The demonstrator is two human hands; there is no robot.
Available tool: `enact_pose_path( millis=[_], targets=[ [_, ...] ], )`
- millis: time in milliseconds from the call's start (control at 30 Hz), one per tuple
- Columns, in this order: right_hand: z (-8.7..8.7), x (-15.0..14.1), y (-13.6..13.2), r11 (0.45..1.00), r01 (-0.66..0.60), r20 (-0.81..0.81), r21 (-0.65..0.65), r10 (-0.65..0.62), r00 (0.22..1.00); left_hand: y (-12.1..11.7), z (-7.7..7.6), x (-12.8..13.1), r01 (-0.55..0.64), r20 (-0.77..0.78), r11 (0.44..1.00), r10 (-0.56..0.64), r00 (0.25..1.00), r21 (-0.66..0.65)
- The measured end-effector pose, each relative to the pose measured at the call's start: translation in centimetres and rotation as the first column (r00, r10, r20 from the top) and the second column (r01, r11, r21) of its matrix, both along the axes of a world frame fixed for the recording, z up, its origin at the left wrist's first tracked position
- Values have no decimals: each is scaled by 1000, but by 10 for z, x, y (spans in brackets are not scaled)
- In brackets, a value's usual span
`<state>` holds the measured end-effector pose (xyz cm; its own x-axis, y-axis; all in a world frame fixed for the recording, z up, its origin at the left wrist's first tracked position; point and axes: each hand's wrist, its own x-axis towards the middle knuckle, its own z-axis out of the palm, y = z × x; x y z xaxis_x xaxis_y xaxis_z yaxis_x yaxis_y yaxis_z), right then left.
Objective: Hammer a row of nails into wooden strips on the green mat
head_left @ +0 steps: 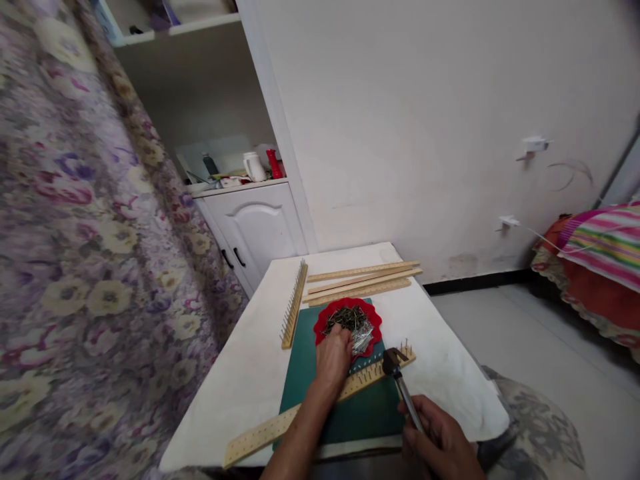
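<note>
My right hand is wrapped round the handle of a hammer, whose dark head hangs over the right part of a pale wooden strip. The strip lies slanted across a green mat, with rows of holes and several nails standing upright towards its right end. Beyond it sits a red scalloped dish holding a heap of dark nails and a silvery, clear-looking pile. My left hand reaches into the dish, fingers drawn together; what they hold is hidden.
Another wooden strip with upright nails stands at the table's left side. Several bare strips lie at the back of the white-covered table. A floral curtain hangs left, a cabinet behind, and a wall ahead.
</note>
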<state>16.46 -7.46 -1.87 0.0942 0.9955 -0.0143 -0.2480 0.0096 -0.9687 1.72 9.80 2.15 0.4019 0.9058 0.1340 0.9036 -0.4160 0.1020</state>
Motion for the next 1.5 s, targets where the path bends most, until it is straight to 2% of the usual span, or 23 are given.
enact_pose_path(
  millis=[200,400,500,633,733,800,900,1033,1133,1200,1233,1300,1367,1433,1500],
  targets=[
    [8,-6,0,998,67,-45,10,-66,997,-7,-7,-11,77,244,994,-94,965,78],
    [13,-12,-2,999,38,-25,-31,-38,999,-11,-9,-11,113,487,985,-162,858,128],
    [15,-13,-2,996,71,-24,-46,-72,997,-12,-6,-11,98,549,981,-176,817,170],
    [17,-14,-1,989,145,-9,-38,-145,989,-19,6,-13,85,627,980,-180,758,180],
    [18,-16,1,977,208,8,-40,-208,978,-40,14,-14,200,651,974,-223,725,111],
    [18,-16,1,967,251,20,-35,-250,968,-63,12,-13,304,640,952,-257,724,38],
    [17,-16,1,956,292,37,-31,-290,956,-98,-2,-13,414,626,909,-294,722,-50],
    [16,-16,-2,952,307,44,-14,-306,951,-126,-24,-15,455,684,884,-264,680,-110],
    [17,-16,-5,957,290,14,-10,-290,957,-134,-29,-14,432,806,892,-160,570,-128],
    [18,-16,-7,960,279,2,-26,-279,960,-137,-29,-11,417,902,877,41,430,-238],
    [19,-16,-7,961,274,-3,-31,-274,962,-139,-29,-10,425,926,852,166,339,-308],
    [20,-16,-8,963,267,-14,-36,-268,963,-142,-32,-5,469,912,785,383,147,-405],
    [21,-17,-9,965,261,-24,-33,-262,965,-144,-36,0,508,859,744,512,-15,-434],
    [21,-17,-9,966,258,-36,-32,-259,965,-145,-40,5,535,801,720,585,-126,-441],
    [20,-19,-9,965,259,-44,-28,-260,965,-147,-44,10,548,762,717,615,-206,-431]
  ],
)
